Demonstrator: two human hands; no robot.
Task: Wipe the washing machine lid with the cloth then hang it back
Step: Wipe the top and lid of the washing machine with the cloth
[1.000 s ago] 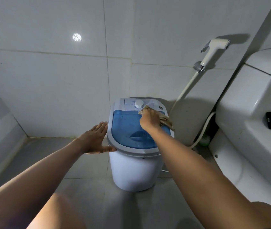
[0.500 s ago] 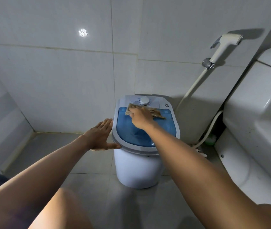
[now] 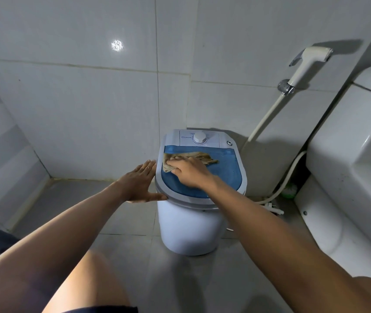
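The cloth (image 3: 186,159), tan and crumpled, lies on the back-left part of the washing machine lid (image 3: 223,177), just in front of the control dial (image 3: 199,138). The right hand (image 3: 189,171) presses on it with fingers (image 3: 172,164) spread fairly flat over the fabric rather than bunched round it. The left hand (image 3: 140,182) rests open against the lid's left rim, thumb along the front edge, steadying the washing machine (image 3: 189,229).

The main risk is the cloth sliding out from under those flat fingers (nothing pinches it), so a quick stroke could leave it behind or push it off the lid's left edge to the floor (image 3: 121,213). A firm push toward the dial might turn it. The tub looks light; if the left hand lets go, sideways pressure could shift or tip it toward the hose (image 3: 290,175) on the lid's right.
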